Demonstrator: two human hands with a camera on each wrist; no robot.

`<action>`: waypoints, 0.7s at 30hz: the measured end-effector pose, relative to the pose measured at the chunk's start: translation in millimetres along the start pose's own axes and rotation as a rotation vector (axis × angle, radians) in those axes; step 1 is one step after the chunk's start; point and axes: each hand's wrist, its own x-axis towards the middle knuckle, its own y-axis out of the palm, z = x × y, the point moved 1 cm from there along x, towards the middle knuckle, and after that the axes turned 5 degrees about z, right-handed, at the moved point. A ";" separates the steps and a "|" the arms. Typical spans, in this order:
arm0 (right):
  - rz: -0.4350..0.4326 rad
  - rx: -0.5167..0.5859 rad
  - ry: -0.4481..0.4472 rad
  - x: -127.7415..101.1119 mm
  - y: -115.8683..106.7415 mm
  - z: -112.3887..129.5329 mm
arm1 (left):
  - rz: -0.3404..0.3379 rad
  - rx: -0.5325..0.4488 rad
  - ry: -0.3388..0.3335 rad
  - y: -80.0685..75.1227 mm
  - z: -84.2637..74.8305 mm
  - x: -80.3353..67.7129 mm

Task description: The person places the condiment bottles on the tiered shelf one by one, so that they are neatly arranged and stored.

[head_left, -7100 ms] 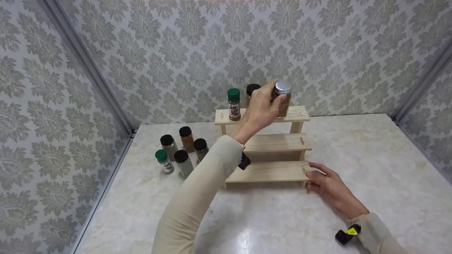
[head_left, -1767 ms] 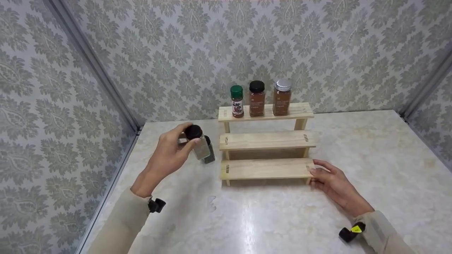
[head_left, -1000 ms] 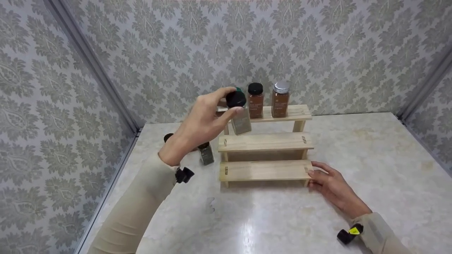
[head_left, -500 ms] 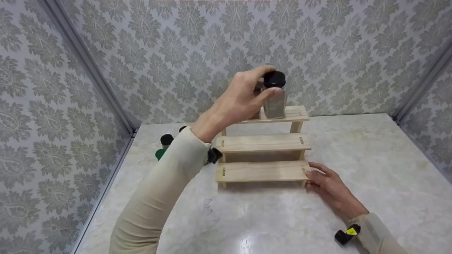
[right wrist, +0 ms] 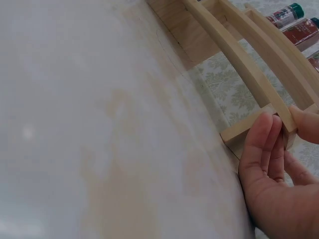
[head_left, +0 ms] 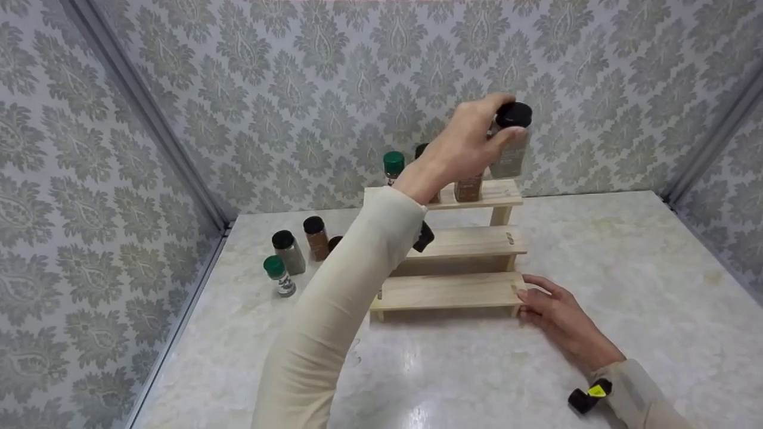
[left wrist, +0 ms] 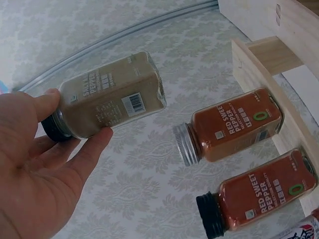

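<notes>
My left hand (head_left: 499, 122) grips a black-capped jar of grey-tan spice (head_left: 511, 156) by its top, in the air just above the right end of the wooden three-step rack's top shelf (head_left: 503, 192). In the left wrist view the left hand (left wrist: 75, 119) holds the spice jar (left wrist: 112, 92) tilted. Beside it on that shelf stand a silver-capped red pepper jar (left wrist: 232, 127) and a black-capped red sweet pepper jar (left wrist: 261, 193). A green-capped bottle (head_left: 393, 167) stands at the shelf's left. My right hand (head_left: 532, 296) lies on the table, straight fingers (right wrist: 266, 142) against the bottom shelf's (head_left: 447, 291) right end.
Left of the rack on the marble table (head_left: 626, 262) stand a small green-capped bottle (head_left: 278, 276), a black-capped grey jar (head_left: 288, 251) and a black-capped brown jar (head_left: 315, 237); another is hidden behind my sleeve. Patterned walls close in at the back and both sides.
My left hand lifted the grey-tan jar from the group on the left and carried it up and right, past the shelved jars, to the top shelf's right end. The right hand stayed put.
</notes>
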 end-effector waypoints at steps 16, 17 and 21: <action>0.015 0.015 -0.035 0.4 0.8 -2.4 | -0.028 0.037 -0.161 52.3 9.4 54.8; 0.019 0.012 -0.030 0.2 0.3 -2.2 | -0.028 0.036 -0.186 55.6 9.5 56.1; 0.020 0.016 -0.011 -0.9 -0.3 -1.9 | -0.016 0.048 -0.269 67.4 11.2 58.5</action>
